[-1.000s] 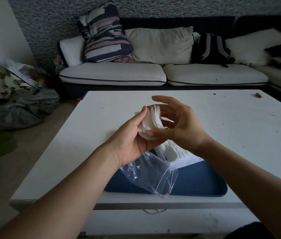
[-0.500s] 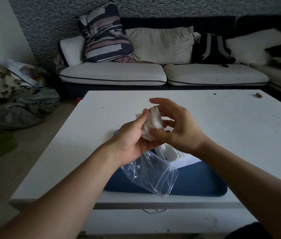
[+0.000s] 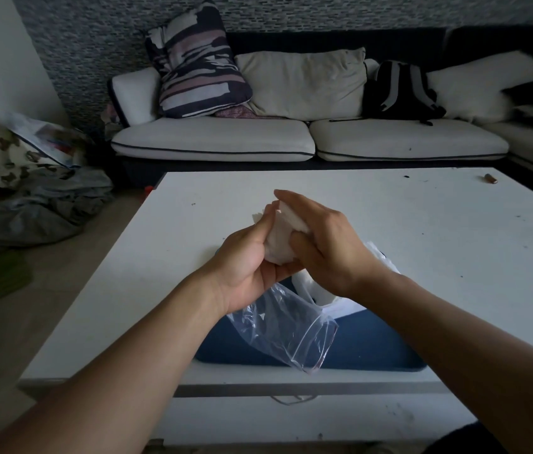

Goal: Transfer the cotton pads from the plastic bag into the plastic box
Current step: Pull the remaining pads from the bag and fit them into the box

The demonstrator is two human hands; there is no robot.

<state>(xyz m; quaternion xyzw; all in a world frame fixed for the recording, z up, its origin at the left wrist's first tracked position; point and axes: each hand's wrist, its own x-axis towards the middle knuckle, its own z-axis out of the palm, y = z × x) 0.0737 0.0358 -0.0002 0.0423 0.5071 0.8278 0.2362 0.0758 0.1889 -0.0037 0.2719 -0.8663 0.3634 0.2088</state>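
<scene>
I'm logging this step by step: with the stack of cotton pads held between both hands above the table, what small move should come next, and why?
Probably lower the cotton pads toward the white plastic box just below. Both the left hand and right hand already clasp the stack, and the plastic bag hanging under the left hand looks empty.

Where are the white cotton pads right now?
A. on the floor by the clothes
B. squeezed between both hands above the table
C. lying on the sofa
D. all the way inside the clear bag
B. The cotton pads sit pressed between the left hand and the right hand, while the clear plastic bag hangs empty-looking below the left hand.
</scene>
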